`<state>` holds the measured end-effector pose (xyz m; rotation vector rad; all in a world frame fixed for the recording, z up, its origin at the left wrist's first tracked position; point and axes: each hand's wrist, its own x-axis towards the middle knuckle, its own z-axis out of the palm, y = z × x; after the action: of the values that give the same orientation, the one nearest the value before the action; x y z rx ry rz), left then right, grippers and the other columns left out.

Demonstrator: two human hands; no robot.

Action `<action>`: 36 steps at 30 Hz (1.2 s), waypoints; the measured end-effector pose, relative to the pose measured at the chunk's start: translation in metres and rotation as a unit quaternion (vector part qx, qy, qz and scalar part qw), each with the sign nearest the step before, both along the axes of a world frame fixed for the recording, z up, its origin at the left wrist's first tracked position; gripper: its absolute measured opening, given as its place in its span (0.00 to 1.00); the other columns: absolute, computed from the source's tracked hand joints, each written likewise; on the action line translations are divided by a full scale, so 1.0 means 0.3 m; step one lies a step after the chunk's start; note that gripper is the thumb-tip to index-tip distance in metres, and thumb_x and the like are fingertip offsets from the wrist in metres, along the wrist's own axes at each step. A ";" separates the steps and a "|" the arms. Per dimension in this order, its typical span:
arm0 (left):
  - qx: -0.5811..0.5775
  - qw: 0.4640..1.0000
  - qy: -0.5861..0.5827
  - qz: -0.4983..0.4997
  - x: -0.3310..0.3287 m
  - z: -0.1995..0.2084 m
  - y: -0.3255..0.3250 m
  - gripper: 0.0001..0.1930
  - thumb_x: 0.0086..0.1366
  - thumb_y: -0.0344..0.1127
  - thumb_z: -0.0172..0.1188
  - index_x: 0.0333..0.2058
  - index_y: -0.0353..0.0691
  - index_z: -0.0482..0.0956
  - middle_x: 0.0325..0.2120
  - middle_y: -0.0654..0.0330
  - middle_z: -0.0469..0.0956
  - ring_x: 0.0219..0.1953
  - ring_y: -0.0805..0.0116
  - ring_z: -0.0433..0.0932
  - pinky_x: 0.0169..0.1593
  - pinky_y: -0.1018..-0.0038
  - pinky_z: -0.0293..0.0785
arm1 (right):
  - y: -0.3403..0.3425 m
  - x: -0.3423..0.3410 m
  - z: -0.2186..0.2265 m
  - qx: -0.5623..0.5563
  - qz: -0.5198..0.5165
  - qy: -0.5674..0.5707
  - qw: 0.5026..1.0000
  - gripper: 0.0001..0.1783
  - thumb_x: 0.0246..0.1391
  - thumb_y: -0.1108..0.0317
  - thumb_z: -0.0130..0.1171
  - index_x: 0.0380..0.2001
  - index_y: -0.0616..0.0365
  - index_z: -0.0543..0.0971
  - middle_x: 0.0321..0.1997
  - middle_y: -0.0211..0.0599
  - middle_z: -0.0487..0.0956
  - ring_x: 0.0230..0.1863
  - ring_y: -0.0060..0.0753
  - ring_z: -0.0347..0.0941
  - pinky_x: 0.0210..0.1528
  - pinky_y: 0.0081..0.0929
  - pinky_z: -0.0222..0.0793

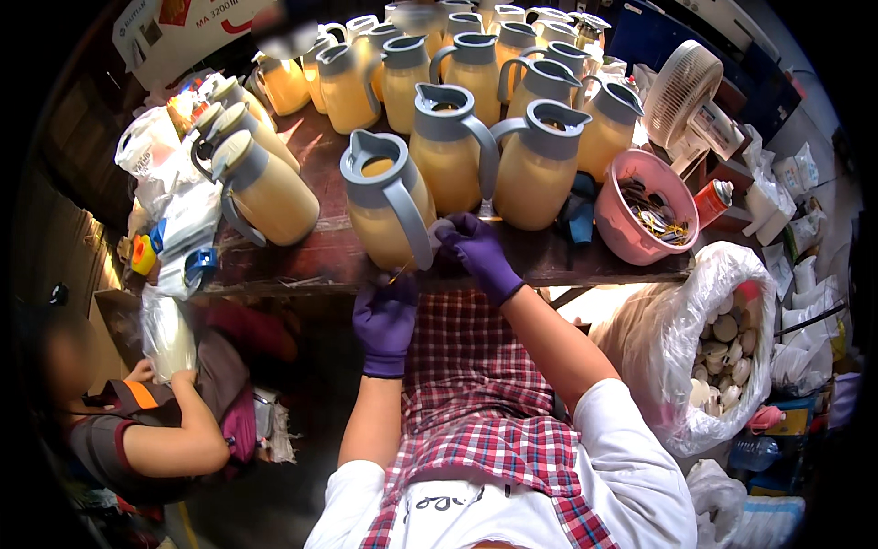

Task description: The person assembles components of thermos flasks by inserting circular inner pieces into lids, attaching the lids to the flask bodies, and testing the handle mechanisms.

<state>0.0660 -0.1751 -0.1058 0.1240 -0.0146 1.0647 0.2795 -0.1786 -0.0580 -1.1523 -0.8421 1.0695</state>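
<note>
A cream jug (391, 220) with a grey collar, spout and handle stands at the table's front edge, its open top facing up. My right hand (478, 256), in a purple glove, is closed on a small greyish tag (443, 231) beside the jug's handle. Lower down, my left hand (386, 316), also gloved in purple, is closed near the jug's base. A thin yellowish string (399, 274) shows at its fingertips. Two more open jugs, a cream jug (451, 151) and another cream jug (538, 169), stand just behind.
Many similar jugs crowd the table (320, 261); lidded ones (265, 188) stand left. At right are a pink bowl (631, 229) of tags and strings, a spray can (713, 201), a fan (681, 96) and a sack of lids (681, 366). Another person (174, 421) handles a plastic-wrapped item at left.
</note>
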 end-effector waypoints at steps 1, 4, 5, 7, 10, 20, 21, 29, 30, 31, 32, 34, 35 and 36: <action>0.063 0.998 -0.012 0.006 -0.004 0.073 0.026 0.14 0.73 0.35 0.51 0.50 0.37 0.80 0.47 0.55 0.80 0.51 0.60 0.76 0.63 0.58 0.68 | 0.033 -0.031 0.063 0.065 0.008 0.094 0.993 0.10 0.60 0.73 0.63 0.45 0.62 0.80 0.40 0.33 0.83 0.38 0.20 0.77 0.40 0.21 0.74; 0.232 0.966 0.080 0.083 -0.028 0.277 0.074 0.16 0.74 0.32 0.53 0.57 0.36 0.75 0.45 0.61 0.77 0.42 0.70 0.74 0.49 0.71 0.69 | -0.001 -0.080 0.314 0.241 -0.041 -0.135 0.960 0.11 0.59 0.77 0.61 0.45 0.56 0.81 0.36 0.32 0.80 0.37 0.24 0.77 0.40 0.23 0.73; 0.263 0.934 0.196 0.139 -0.028 0.337 0.084 0.19 0.74 0.29 0.53 0.62 0.36 0.73 0.45 0.63 0.76 0.37 0.76 0.70 0.40 0.79 0.66 | -0.016 -0.080 0.379 0.303 -0.059 -0.233 0.922 0.12 0.58 0.78 0.61 0.46 0.55 0.81 0.36 0.32 0.80 0.37 0.27 0.78 0.40 0.25 0.73; 0.319 0.801 0.427 0.272 0.010 0.481 0.070 0.22 0.74 0.27 0.54 0.65 0.37 0.71 0.44 0.66 0.77 0.34 0.82 0.68 0.34 0.83 0.63 | -0.017 -0.076 0.463 0.349 -0.046 -0.304 0.885 0.13 0.57 0.77 0.64 0.46 0.55 0.81 0.36 0.34 0.80 0.37 0.30 0.79 0.41 0.26 0.74; 0.345 0.787 0.431 0.276 0.009 0.530 0.075 0.22 0.71 0.28 0.61 0.62 0.36 0.74 0.42 0.66 0.79 0.32 0.85 0.71 0.32 0.86 0.63 | -0.018 -0.070 0.551 0.371 -0.028 -0.406 0.835 0.15 0.55 0.75 0.66 0.47 0.55 0.82 0.36 0.37 0.80 0.38 0.38 0.81 0.41 0.31 0.75; 0.473 0.620 0.531 0.331 -0.087 0.521 0.088 0.11 0.62 0.22 0.66 0.42 0.36 0.77 0.40 0.61 0.74 0.44 0.71 0.73 0.52 0.73 0.70 | 0.072 -0.033 0.571 0.313 0.210 -0.260 0.889 0.24 0.53 0.78 0.58 0.54 0.54 0.81 0.57 0.38 0.79 0.57 0.33 0.76 0.54 0.28 0.72; 0.468 0.636 0.525 0.318 -0.090 0.516 0.084 0.11 0.63 0.22 0.65 0.44 0.37 0.77 0.41 0.61 0.75 0.45 0.71 0.73 0.52 0.73 0.71 | 0.123 -0.016 0.564 0.378 0.116 -0.351 0.849 0.20 0.54 0.74 0.60 0.51 0.52 0.83 0.62 0.41 0.76 0.58 0.38 0.75 0.55 0.31 0.72; 0.425 0.668 0.560 0.245 -0.286 0.578 0.149 0.12 0.67 0.19 0.53 0.47 0.35 0.79 0.44 0.60 0.81 0.48 0.71 0.79 0.55 0.73 0.73 | 0.106 -0.104 0.426 0.387 0.068 -0.426 0.815 0.12 0.49 0.60 0.71 0.35 0.52 0.82 0.63 0.45 0.76 0.54 0.55 0.76 0.53 0.48 0.72; 0.416 0.651 0.555 0.309 -0.305 0.561 0.196 0.10 0.68 0.20 0.52 0.44 0.35 0.80 0.43 0.59 0.82 0.47 0.71 0.79 0.55 0.73 0.73 | 0.075 -0.104 0.419 0.398 0.013 -0.441 0.804 0.14 0.47 0.58 0.73 0.29 0.51 0.79 0.60 0.44 0.77 0.51 0.54 0.76 0.50 0.47 0.73; 0.407 0.648 0.551 0.333 -0.326 0.539 0.253 0.10 0.68 0.21 0.53 0.44 0.34 0.80 0.44 0.59 0.82 0.48 0.70 0.79 0.55 0.73 0.73 | 0.043 -0.103 0.419 0.416 0.008 -0.447 0.792 0.14 0.47 0.58 0.73 0.29 0.51 0.78 0.59 0.43 0.78 0.51 0.53 0.76 0.49 0.47 0.73; 0.416 0.637 0.549 0.346 -0.324 0.520 0.289 0.10 0.67 0.22 0.54 0.44 0.34 0.80 0.44 0.58 0.82 0.48 0.70 0.79 0.56 0.72 0.73 | 0.002 -0.086 0.425 0.430 -0.003 -0.457 0.779 0.14 0.47 0.57 0.73 0.29 0.50 0.78 0.58 0.42 0.78 0.50 0.53 0.76 0.49 0.46 0.73; 0.445 0.624 0.541 0.346 -0.242 0.492 0.336 0.10 0.66 0.22 0.56 0.44 0.33 0.80 0.43 0.58 0.82 0.48 0.69 0.79 0.57 0.71 0.73 | -0.128 -0.037 0.445 0.444 -0.040 -0.465 0.765 0.15 0.47 0.55 0.73 0.28 0.48 0.77 0.55 0.40 0.78 0.49 0.52 0.75 0.49 0.45 0.72; 0.451 0.625 0.545 0.329 -0.155 0.464 0.311 0.10 0.66 0.22 0.56 0.45 0.33 0.80 0.43 0.57 0.82 0.48 0.69 0.79 0.57 0.71 0.73 | -0.216 -0.010 0.447 0.432 -0.078 -0.468 0.767 0.15 0.49 0.54 0.72 0.29 0.48 0.77 0.54 0.39 0.78 0.50 0.53 0.74 0.51 0.46 0.70; 0.455 0.623 0.554 0.313 -0.104 0.456 0.255 0.10 0.66 0.22 0.56 0.45 0.33 0.80 0.43 0.57 0.82 0.48 0.69 0.79 0.56 0.71 0.73 | -0.295 -0.002 0.460 0.431 -0.105 -0.457 0.771 0.15 0.51 0.53 0.72 0.30 0.47 0.77 0.53 0.37 0.78 0.51 0.53 0.73 0.52 0.48 0.68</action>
<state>0.0349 -0.0985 0.0309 1.8387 0.6711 1.4205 0.2791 -0.2673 0.0800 -0.8610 -1.6781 -0.2199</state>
